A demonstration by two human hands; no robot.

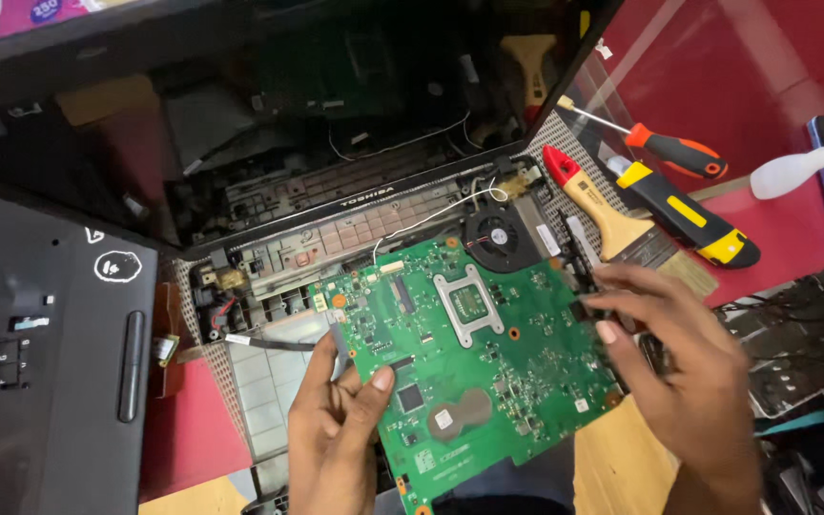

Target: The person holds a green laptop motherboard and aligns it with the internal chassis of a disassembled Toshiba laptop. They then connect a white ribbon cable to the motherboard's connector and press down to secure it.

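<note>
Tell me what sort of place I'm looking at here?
Likely an electronics repair bench: a green motherboard held by both hands over an opened laptop chassis, with a screwdriver and a brush lying on the red table.

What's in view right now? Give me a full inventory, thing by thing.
Circuit board: one, green, held over the opened laptop.
Laptop chassis: one, black, opened, centre.
Cooling fan: one, black, in the chassis above the board.
Screwdriver: one, orange and black handle, upper right.
Utility knife: one, yellow and black, right.
Paintbrush: one, wooden handle with red tip, right.
Black panel: one, left.
Left hand: grips the board's lower left edge.
Right hand: grips the board's right edge.
</note>
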